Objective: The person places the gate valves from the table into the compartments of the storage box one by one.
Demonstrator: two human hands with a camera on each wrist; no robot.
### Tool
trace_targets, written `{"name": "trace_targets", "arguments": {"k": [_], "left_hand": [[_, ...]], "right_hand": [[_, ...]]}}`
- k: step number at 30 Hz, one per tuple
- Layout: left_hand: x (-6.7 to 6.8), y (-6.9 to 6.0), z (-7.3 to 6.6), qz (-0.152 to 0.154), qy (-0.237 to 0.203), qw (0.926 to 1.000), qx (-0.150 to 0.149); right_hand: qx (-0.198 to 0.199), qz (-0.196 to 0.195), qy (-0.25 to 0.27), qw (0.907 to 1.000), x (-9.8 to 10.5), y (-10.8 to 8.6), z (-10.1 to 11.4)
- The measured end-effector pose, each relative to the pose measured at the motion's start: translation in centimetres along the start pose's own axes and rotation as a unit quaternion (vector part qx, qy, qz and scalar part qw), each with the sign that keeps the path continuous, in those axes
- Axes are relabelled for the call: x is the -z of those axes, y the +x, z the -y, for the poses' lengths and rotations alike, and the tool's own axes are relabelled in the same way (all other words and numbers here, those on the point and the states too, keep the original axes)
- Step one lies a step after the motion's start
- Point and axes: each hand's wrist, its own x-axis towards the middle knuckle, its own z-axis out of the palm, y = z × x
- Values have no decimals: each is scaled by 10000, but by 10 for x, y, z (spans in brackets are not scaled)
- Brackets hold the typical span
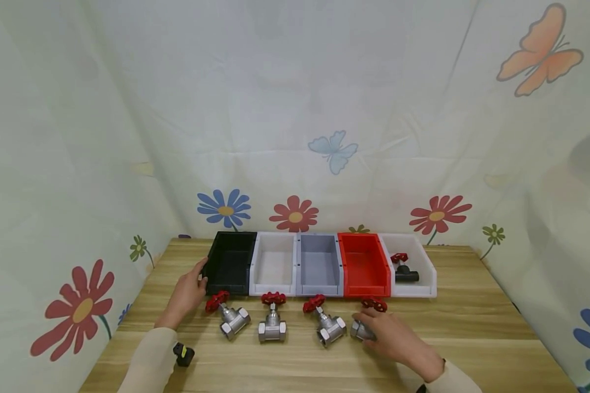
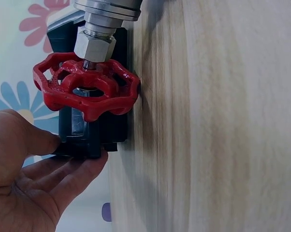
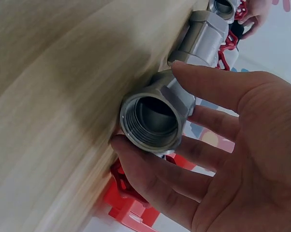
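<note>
My left hand (image 1: 186, 295) holds the left side of the black bin (image 1: 231, 268), thumb inside the rim and fingers along the outer wall in the left wrist view. My right hand (image 1: 397, 337) grips the steel body of the rightmost gate valve (image 3: 152, 121), which lies on the table with its red handwheel (image 1: 375, 304) toward the red bin (image 1: 365, 267). Its threaded opening faces the right wrist camera. Three more valves with red handwheels lie to its left: one by the black bin (image 1: 234, 321), a middle valve (image 1: 272, 328) and a third valve (image 1: 330, 328).
Between the black and red bins stand a white bin (image 1: 273, 266) and a grey bin (image 1: 319, 266). A right-hand white bin (image 1: 425, 265) contains a dark valve (image 1: 406, 274) with a red handwheel. Behind the wooden table (image 1: 275, 368) hangs a flowered curtain (image 1: 255, 109).
</note>
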Motion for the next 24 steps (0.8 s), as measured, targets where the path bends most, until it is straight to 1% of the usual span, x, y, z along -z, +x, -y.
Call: {"name": "trace_targets", "arguments": {"k": [5, 12, 18, 24], "left_hand": [[0, 0, 0, -54, 4, 10000, -2], [-1, -1, 1, -41, -5, 10000, 2], [-1, -1, 2, -81, -29, 10000, -22], [-2, 0, 3, -67, -12, 10000, -39]], "right_hand": [[6, -65, -161, 9998, -4, 3, 1], [49, -216, -322, 9992, -7, 3, 3], [-39, -295, -370, 9989, -11, 4, 3], [-175, -555, -441, 9973, -15, 5, 5]]}}
